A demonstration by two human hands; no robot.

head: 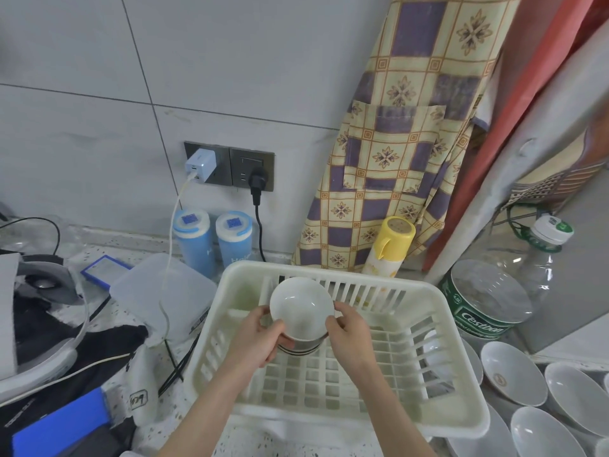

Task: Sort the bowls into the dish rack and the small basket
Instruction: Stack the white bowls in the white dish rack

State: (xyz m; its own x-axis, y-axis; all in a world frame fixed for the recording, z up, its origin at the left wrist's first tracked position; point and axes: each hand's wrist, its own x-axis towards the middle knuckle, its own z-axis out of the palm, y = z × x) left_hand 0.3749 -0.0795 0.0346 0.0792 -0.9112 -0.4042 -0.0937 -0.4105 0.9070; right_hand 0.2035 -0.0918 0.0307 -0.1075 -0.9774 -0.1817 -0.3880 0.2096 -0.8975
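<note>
A cream plastic basket [441, 328] with slotted walls stands on the counter in front of me. Both hands hold a small stack of white bowls [301, 308] inside it, near its far left side. The top bowl is tilted toward me, and darker rims show below it. My left hand [260, 338] grips the stack's left edge. My right hand [349, 338] grips its right edge. Several larger white bowls [507, 371] lie in a heap to the right of the basket, at the lower right.
Two blue canisters [211, 242] and a yellow-capped bottle [390, 245] stand by the wall behind the basket. A large water bottle [494, 291] sits at the right. A clear lidded box [158, 291], cables and dark gear crowd the left counter. An apron [405, 133] hangs above.
</note>
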